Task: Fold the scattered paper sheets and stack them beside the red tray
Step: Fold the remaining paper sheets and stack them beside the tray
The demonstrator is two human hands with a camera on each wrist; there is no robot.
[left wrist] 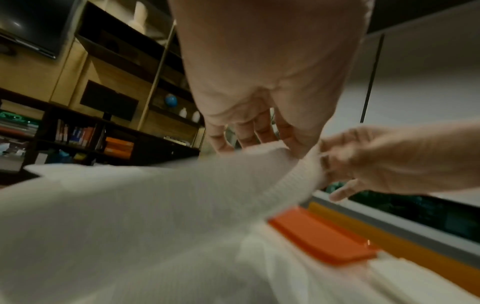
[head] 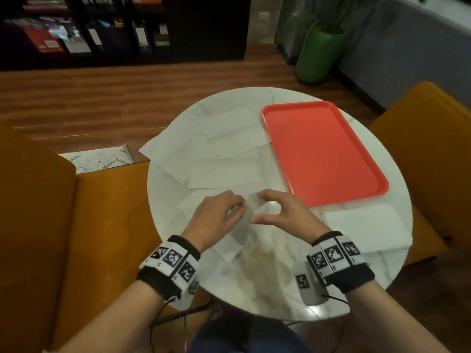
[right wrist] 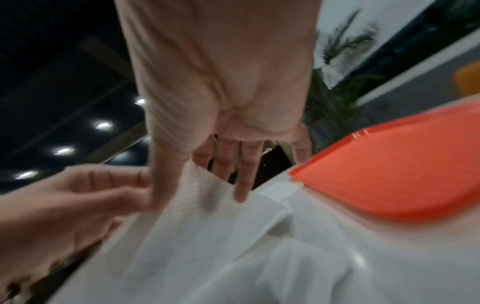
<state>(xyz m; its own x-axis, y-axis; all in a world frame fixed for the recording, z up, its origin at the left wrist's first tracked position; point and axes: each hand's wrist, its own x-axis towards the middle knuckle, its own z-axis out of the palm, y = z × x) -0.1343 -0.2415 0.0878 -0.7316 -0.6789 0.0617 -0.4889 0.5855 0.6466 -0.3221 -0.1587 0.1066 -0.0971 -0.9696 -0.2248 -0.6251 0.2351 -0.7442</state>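
Note:
A white paper sheet [head: 243, 229] is lifted off the round white table [head: 267, 281] near its front, and both hands hold its raised edge. My left hand [head: 240, 208] pinches that edge from the left, fingers behind the paper [left wrist: 182, 195]. From the right, my right hand [head: 257, 207] pinches it between thumb and forefinger, with the sheet [right wrist: 207, 207] curving below. The red tray [head: 321, 151] lies empty at the back right. A stack of folded sheets [head: 364, 228] sits by the tray's near edge. Several unfolded sheets [head: 224, 159] lie overlapping left of the tray.
Orange armchairs [head: 102, 225] flank the table on the left and right. One loose sheet [head: 165, 151] overhangs the table's left edge. A green planter [head: 318, 54] and dark bookshelves stand beyond, on the wooden floor.

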